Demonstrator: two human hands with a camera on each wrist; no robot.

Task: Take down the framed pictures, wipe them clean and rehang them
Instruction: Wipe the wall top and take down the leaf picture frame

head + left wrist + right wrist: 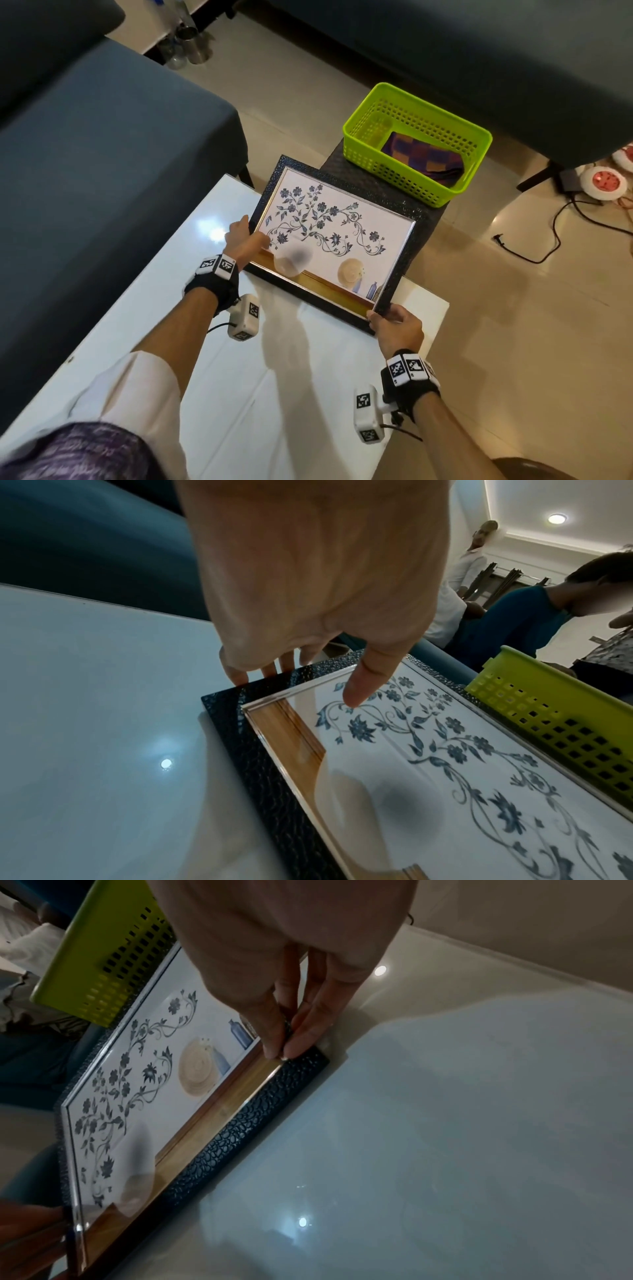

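Note:
A framed picture [329, 236] with a black textured frame and blue flower print lies face up across the far end of the white table [274, 394] and a dark stool. My left hand [245, 238] grips its left edge, thumb on the glass [356, 693] and fingers over the outer rim. My right hand [394, 325] pinches the near right corner [284, 1042] between thumb and fingers. A folded purple and orange checked cloth [424, 157] lies in the green basket [363, 144] behind the picture.
The green basket sits on a dark stool [428, 216] past the table end. Dark blue sofas [85, 171] stand left and at the back. Power strips and cables [603, 181] lie on the tiled floor at right. Other people [514, 615] appear in the left wrist view.

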